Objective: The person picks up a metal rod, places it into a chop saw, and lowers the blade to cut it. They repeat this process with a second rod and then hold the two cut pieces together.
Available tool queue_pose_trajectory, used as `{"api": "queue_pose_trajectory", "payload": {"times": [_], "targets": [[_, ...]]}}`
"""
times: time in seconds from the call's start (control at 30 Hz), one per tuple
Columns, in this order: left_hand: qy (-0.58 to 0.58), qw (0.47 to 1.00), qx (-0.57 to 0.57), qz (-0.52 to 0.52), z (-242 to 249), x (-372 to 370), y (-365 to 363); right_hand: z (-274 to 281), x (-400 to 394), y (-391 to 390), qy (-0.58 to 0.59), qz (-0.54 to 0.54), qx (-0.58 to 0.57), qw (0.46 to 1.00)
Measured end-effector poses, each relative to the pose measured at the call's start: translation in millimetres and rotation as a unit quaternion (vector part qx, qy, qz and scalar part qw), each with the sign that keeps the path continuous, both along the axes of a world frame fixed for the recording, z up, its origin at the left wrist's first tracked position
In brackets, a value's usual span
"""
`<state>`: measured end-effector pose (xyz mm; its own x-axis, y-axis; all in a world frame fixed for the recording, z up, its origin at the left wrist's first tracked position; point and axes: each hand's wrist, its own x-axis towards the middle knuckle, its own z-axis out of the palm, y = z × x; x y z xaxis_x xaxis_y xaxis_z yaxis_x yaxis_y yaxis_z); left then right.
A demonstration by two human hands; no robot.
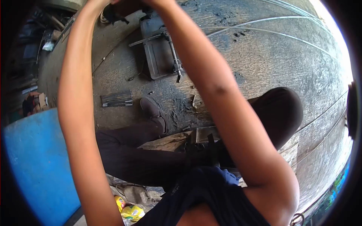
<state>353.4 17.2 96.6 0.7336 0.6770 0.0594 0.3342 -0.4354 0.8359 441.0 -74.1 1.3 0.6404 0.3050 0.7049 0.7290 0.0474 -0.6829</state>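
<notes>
Both my arms stretch up to the top edge of the head view. Only the base of my left hand [106, 2] shows there, and the edge of my right hand [154, 2]; the frame cuts off the fingers of both. Between the wrists is a dark brown thing [130, 6], partly cut off, and I cannot tell if either hand holds it. Below them on the ground lies a shallow grey tray [151, 62]. A metal bar tool with a crosspiece [171, 49] rests over it, partly behind my right forearm.
Several thin dark rods [117, 100] lie side by side left of my shoe [149, 108]. Long metal rods [264, 28] cross the worn floor at upper right. A blue surface [36, 162] stands at left. Yellow packets [132, 213] lie near my left elbow.
</notes>
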Motion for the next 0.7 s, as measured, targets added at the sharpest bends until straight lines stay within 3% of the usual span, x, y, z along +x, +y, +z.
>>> {"api": "queue_pose_trajectory", "payload": {"times": [0.13, 0.2, 0.33, 0.4, 0.7], "targets": [[0.034, 0.996, 0.055, -0.056, -37.5, -30.3, -7.0, -22.3, -24.7, -28.9, 0.038, -0.006, -0.007, 0.999], [-0.025, 0.994, 0.077, -0.069, -51.1, -44.1, -38.7, -40.2, -33.8, -36.2, 0.037, -0.025, -0.014, 0.999], [-0.01, 0.992, 0.101, -0.074, -72.3, -62.8, -70.2, -67.1, -46.8, -54.8, 0.028, -0.09, 0.086, 0.992], [-0.012, 0.986, 0.158, -0.049, -78.6, -67.8, -82.9, -71.9, -48.6, -62.7, 0.059, -0.06, 0.12, 0.989], [0.002, 0.983, 0.18, -0.03, -83.3, -68.6, -92.6, -75.6, -51.8, -74.1, 0.075, -0.029, 0.119, 0.99]]}}
